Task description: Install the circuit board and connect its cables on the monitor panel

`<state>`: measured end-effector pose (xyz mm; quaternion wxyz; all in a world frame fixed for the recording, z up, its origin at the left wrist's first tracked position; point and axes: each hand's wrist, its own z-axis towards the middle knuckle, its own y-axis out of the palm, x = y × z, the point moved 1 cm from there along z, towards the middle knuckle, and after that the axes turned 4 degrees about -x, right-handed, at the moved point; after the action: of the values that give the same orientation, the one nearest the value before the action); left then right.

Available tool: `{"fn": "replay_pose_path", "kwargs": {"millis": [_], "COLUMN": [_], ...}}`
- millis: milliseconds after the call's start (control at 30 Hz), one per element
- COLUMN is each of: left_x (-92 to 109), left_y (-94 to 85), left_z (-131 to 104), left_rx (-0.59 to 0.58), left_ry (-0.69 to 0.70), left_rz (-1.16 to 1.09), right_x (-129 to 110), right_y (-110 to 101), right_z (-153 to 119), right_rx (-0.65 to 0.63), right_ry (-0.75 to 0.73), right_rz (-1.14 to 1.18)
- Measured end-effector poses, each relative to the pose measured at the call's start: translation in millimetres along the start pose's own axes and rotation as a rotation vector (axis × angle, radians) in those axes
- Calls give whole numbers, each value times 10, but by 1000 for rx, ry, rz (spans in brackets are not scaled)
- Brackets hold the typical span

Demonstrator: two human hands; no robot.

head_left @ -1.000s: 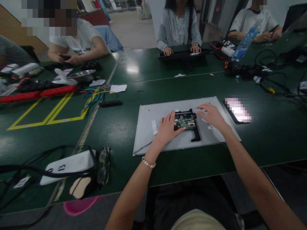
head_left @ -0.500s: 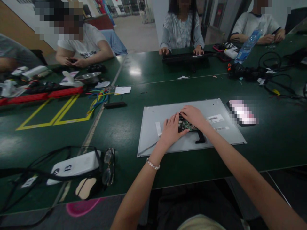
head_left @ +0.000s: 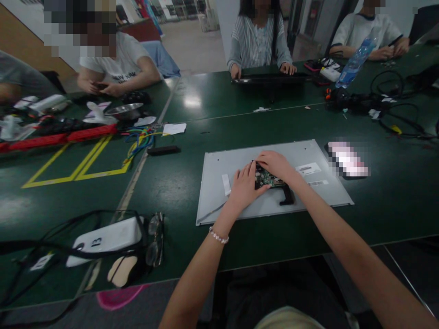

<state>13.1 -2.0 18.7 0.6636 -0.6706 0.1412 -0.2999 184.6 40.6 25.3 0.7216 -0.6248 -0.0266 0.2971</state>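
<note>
A green circuit board (head_left: 273,180) with a dark edge rests on the back of a flat grey display panel (head_left: 222,162). My left hand (head_left: 244,185) grips the board's left side, its fingers along that edge and its thumb stretched over the near edge. Curled at the far edge, the fingers of my right hand (head_left: 275,165) hold the board from above; their tips are partly hidden. Just below the board, a black hook-shaped bracket (head_left: 286,196) lies on the panel.
A phone (head_left: 348,160) lies right of the panel. To the left are eyeglasses (head_left: 155,240), a white device marked 13 (head_left: 106,240), black cables and a black bar (head_left: 163,150). Across the green table (head_left: 178,196) sit several people, one with hands on a dark screen (head_left: 270,79).
My hands and the board have hardly moved. Across the table, the person at the dark screen has shifted their hands and tilted it slightly.
</note>
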Motion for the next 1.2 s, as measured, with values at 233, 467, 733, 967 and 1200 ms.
{"fn": "replay_pose_path", "kwargs": {"millis": [233,467,733,967,1200], "left_x": [21,29,19,19,28], "left_y": [-19,-31,-11,-9,-54], "left_z": [-7,1,8,2,1], "left_rx": [-16,-25,-46,-27,-50], "left_ry": [-7,-23,-17,-2,4], "left_rz": [20,0,-16,-26,-23], "right_x": [46,13,81,98,80], "right_y": [19,-10,55,69,42], "right_z": [-30,-48,-45,-49,-68], "right_rx": [-29,-20,-15,-18,-13], "right_ry": [40,49,78,82,46], "right_rz": [41,1,98,104,78]}}
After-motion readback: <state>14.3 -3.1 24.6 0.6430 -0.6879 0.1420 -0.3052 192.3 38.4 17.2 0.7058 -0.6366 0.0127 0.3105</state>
